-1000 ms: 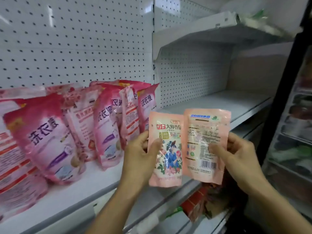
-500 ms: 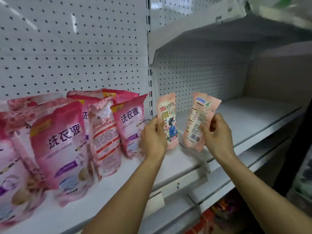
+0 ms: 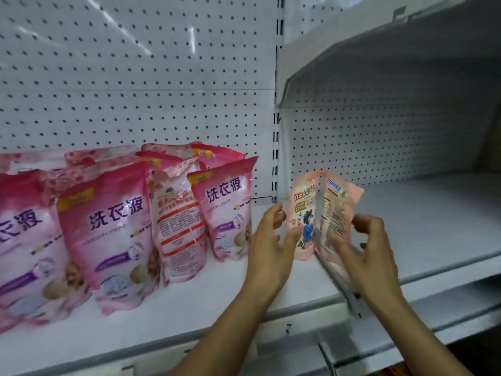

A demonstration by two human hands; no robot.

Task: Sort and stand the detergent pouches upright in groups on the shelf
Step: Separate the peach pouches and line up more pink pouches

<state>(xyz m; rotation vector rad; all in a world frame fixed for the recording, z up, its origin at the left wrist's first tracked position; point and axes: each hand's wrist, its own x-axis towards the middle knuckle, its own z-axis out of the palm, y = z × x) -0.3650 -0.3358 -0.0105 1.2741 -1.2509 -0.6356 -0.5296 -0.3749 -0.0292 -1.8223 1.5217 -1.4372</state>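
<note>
white shelf point(image 3: 189, 299) carries a row of large pink pouches point(image 3: 116, 229) at left. two small peach pouches point(image 3: 321, 215) stand upright right of them. left hand point(image 3: 267, 248) and right hand point(image 3: 366, 253), fingers spread, flank these, apparently released.

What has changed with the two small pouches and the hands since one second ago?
The two small peach pouches went from mid-air onto the shelf, standing together right of the pink bags. The left hand and right hand have loosened, fingers spread beside them. The pink bags stayed.
</note>
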